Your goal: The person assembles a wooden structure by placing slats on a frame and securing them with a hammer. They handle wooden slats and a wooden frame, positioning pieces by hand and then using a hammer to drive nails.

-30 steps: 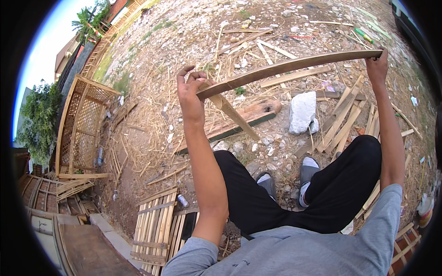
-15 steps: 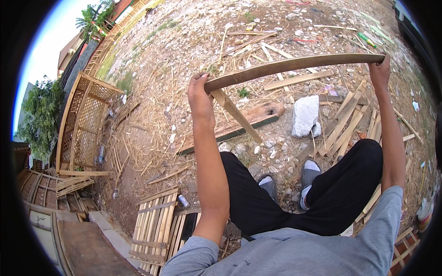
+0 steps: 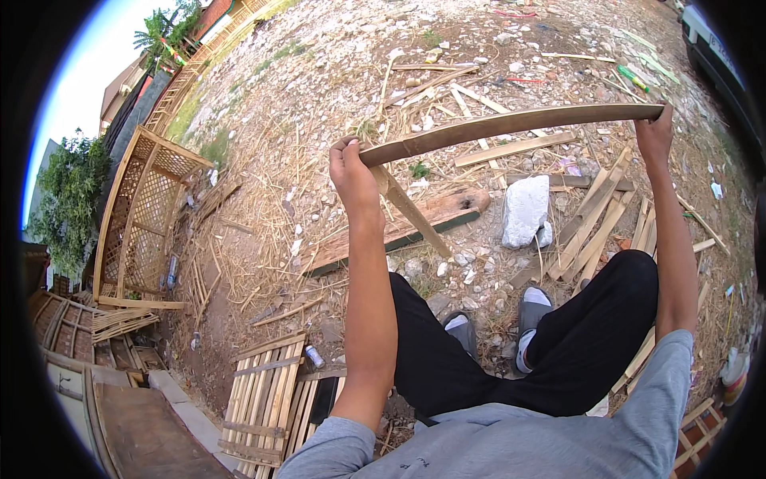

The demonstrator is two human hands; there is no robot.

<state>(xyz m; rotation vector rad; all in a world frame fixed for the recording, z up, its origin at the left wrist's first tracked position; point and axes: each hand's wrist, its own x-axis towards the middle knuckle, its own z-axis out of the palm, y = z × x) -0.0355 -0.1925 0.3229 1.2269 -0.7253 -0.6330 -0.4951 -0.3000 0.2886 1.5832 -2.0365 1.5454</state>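
Observation:
A long brown wooden plank (image 3: 479,132) is held out in front of me, off the ground, one end in each hand. My left hand (image 3: 351,169) is closed around its left end, thumb on top. My right hand (image 3: 656,136) grips the far right end. From beneath the left end a narrower wooden slat (image 3: 415,214) slants down toward the ground near my feet; whether it is joined to the plank is hidden. Behind this slat lies a thick weathered board (image 3: 459,209) with a dark green edge. A white stone block (image 3: 525,211) rests right of it.
Loose wooden slats (image 3: 594,215) lie scattered beside my right knee. Slatted wooden panels (image 3: 263,391) lie at lower left, beside a can (image 3: 314,356). A lattice frame (image 3: 144,215) stands at left. Rubble and straw cover the ground. A vehicle (image 3: 714,60) shows at upper right.
The whole view has shifted slightly. The plank and both hands sit a little lower in the picture, with the same grip at each end.

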